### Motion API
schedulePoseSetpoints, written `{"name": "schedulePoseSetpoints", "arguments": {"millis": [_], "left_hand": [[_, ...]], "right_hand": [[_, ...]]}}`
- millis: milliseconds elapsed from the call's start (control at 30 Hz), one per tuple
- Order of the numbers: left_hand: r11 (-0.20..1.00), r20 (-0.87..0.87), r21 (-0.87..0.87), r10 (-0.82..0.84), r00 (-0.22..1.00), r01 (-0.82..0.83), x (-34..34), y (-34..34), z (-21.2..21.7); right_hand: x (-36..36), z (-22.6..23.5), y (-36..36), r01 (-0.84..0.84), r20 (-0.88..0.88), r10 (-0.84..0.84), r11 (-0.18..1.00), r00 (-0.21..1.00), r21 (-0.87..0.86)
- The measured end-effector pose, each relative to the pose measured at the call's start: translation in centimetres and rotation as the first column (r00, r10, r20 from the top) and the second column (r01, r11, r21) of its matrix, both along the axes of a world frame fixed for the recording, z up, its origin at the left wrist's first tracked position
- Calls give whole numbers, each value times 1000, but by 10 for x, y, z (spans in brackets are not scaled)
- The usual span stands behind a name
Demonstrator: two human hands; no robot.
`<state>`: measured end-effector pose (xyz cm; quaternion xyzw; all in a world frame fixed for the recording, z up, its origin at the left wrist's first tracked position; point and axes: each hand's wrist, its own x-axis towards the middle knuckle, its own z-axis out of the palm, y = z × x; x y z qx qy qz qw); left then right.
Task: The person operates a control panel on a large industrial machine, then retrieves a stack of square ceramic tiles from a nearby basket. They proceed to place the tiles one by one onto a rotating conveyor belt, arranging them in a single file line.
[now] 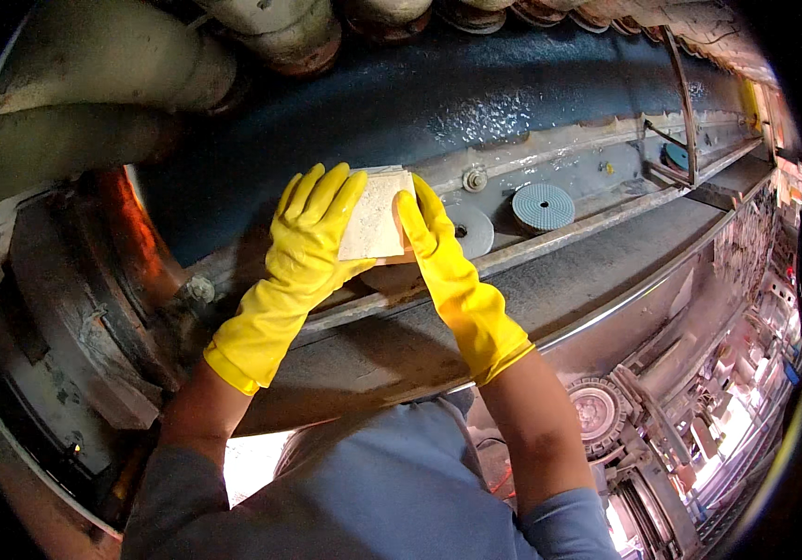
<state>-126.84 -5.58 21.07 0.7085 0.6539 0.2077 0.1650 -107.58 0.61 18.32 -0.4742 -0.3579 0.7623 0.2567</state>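
Note:
Between my two hands I grip a small stack of cream-coloured tiles (371,219), whose top face looks speckled and rough. My left hand (315,210), in a yellow rubber glove, is closed along the stack's left side with its thumb near the lower edge. On the other side my right hand (436,238), gloved the same, presses its thumb on the face near the right edge; its other fingers go behind, partly hidden. The stack is held above a metal ledge, in front of a dark wet belt (326,112).
Right of my hands, a grey disc with a centre hole (478,231) and a round teal ridged pad (543,206) lie on the ledge. A metal rail (597,210) runs along its front. Large pale rollers (121,61) are at upper left. A wheel (597,413) shows at lower right.

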Motion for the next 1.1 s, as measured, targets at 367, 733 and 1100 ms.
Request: {"name": "schedulePoseSetpoints", "arguments": {"millis": [367,733,1100], "left_hand": [[761,764,-645,643,-53,-61,-51,-73,-10],[743,231,-567,559,-797,356,-58,-93,-16],[696,601,-632,718,352,-341,-96,-77,-41]], "right_hand": [[-4,2,-4,-21,158,12,998,987,55],[5,-15,-4,-98,200,73,988,977,120],[7,-25,-2,-97,145,75,983,987,153]]}}
